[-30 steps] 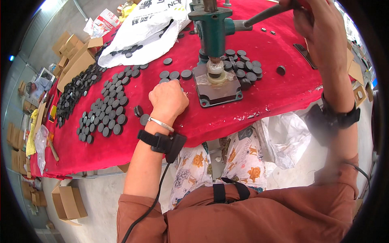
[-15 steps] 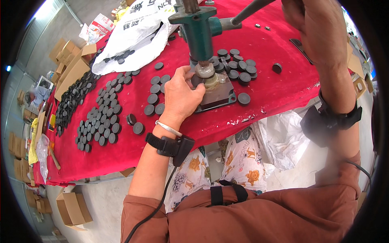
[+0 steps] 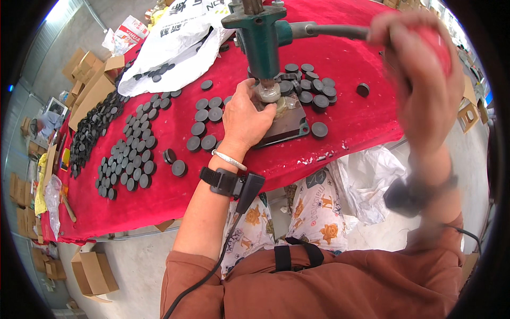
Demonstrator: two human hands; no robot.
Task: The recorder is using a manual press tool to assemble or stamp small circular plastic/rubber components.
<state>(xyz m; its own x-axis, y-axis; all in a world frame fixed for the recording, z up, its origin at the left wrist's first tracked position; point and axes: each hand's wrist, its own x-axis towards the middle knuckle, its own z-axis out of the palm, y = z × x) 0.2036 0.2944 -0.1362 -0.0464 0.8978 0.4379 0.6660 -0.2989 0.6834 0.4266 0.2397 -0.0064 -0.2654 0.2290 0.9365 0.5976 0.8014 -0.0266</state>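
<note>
The right hand (image 3: pixel 421 77) has come lower with the grey metal lever (image 3: pixel 340 32) since the earlier frame, its blurred fingers apparently wrapped around the red end. The left hand (image 3: pixel 246 119) curls its fingers at the translucent-wrapped die (image 3: pixel 269 94) of the green metal press (image 3: pixel 260 53); I cannot tell if they pinch a disc. The step looks like positioning a part; pressing next calls for clear fingers. Round black discs (image 3: pixel 320 102) crowd the press's right on the red cloth-covered tabletop (image 3: pixel 361 122).
</note>
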